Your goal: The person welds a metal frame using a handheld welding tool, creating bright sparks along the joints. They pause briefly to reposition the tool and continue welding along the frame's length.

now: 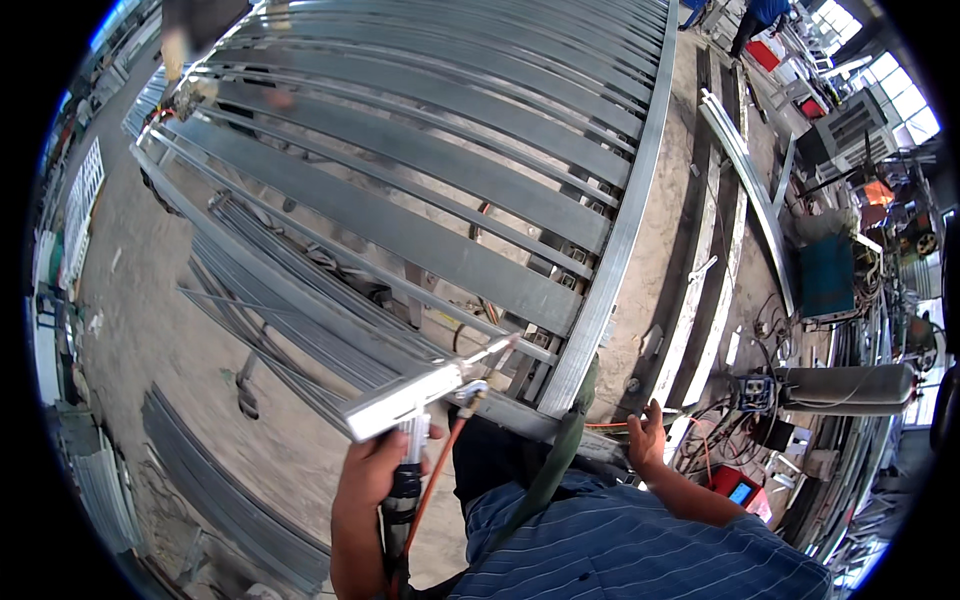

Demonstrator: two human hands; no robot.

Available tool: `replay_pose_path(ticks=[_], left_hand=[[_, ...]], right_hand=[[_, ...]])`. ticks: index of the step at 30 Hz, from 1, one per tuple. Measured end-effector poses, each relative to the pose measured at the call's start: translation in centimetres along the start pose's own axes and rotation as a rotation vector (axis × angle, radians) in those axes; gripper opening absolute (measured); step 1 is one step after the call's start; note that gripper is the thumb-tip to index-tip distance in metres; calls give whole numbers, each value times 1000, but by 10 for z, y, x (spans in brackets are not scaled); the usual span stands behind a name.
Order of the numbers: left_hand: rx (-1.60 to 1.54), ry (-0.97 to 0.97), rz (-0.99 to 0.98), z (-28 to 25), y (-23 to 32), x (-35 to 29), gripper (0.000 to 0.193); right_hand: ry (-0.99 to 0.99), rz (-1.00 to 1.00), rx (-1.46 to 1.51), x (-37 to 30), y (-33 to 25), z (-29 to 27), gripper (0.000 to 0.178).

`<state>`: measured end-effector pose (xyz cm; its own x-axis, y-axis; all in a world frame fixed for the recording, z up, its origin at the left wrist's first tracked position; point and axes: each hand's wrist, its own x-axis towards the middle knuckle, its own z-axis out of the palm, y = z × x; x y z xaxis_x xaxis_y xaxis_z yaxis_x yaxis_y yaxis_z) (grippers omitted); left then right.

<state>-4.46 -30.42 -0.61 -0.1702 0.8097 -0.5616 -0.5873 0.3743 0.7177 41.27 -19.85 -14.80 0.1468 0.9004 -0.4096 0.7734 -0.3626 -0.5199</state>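
Note:
My left hand [375, 468] is wrapped round the grip of a gun-shaped tool [408, 398] with a bright silver, box-like head, a narrow tip and a black lower handle. An orange hose [428, 492] runs down from a fitting on it. The tip points at the near right corner of a large slatted metal frame [330, 208], close to its right side rail [618, 250]; whether it touches cannot be made out. My right hand [648, 442] is raised right of that corner, fingers apart, with nothing visible in it. A green strap [562, 455] crosses in front of my striped blue shirt.
Metal profiles [270, 300] lie under and left of the frame. Long beams [700, 290] lie on the floor to its right. Farther right are a grey gas cylinder [850, 384], a red box with a screen [738, 490] and tangled cables. A person in blue [765, 15] stands at the far right.

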Motion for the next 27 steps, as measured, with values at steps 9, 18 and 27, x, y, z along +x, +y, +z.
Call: replay_pose_path(ticks=[9, 18, 27], left_hand=[[337, -195, 26, 17, -29, 29, 42], [451, -218, 27, 28, -31, 28, 39], [500, -252, 30, 29, -32, 28, 40]], right_hand=[[75, -37, 30, 3, 17, 17, 75], [6, 41, 118, -3, -3, 11, 75], [9, -4, 119, 0, 10, 14, 74]])
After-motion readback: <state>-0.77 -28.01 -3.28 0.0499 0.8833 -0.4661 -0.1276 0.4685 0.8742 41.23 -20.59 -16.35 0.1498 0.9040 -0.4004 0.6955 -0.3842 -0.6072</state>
